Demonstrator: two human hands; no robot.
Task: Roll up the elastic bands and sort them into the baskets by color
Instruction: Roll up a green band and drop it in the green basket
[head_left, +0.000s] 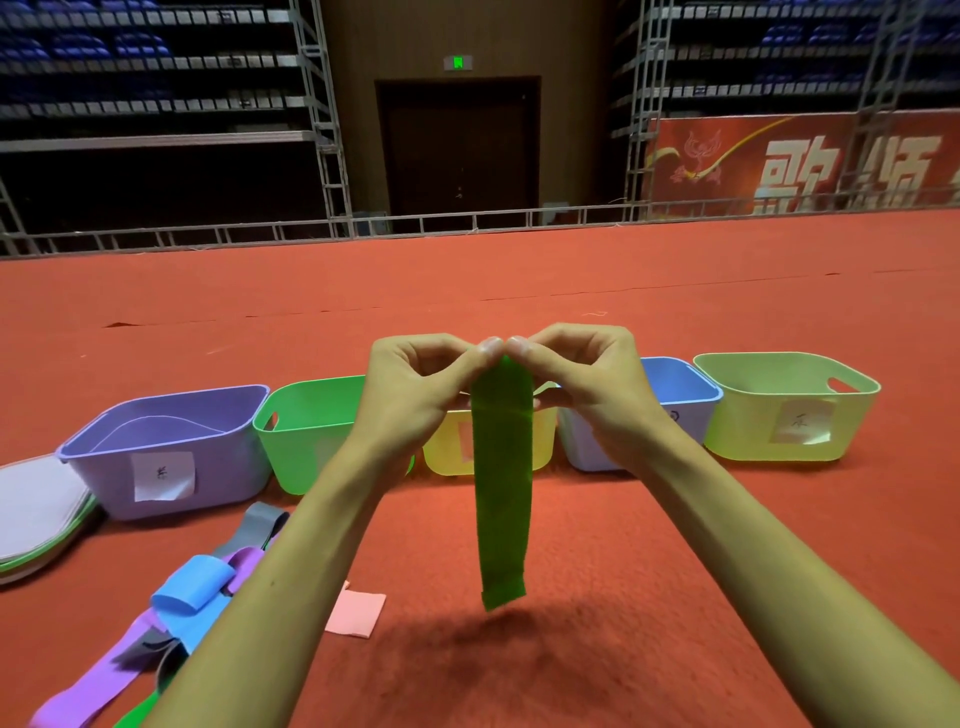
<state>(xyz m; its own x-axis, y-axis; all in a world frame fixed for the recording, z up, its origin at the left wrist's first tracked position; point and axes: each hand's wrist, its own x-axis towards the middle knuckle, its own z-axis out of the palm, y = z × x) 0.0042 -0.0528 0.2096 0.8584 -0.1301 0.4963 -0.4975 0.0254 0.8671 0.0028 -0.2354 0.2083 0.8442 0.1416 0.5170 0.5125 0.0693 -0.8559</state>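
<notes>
Both the left hand (415, 387) and the right hand (587, 384) pinch the top end of the flat green elastic band (503, 483), which hangs at twelve o'clock of the person, above the red carpet (623, 545). Its slack tail could let the roll skew or spring loose.

left grip (415, 384), right grip (587, 384): both pinching top of green band (503, 493) | hanging straight, lower end off floor (649, 571) | baskets (171, 467): five, row behind | loose bands (192, 597): floor, lower left
</notes>
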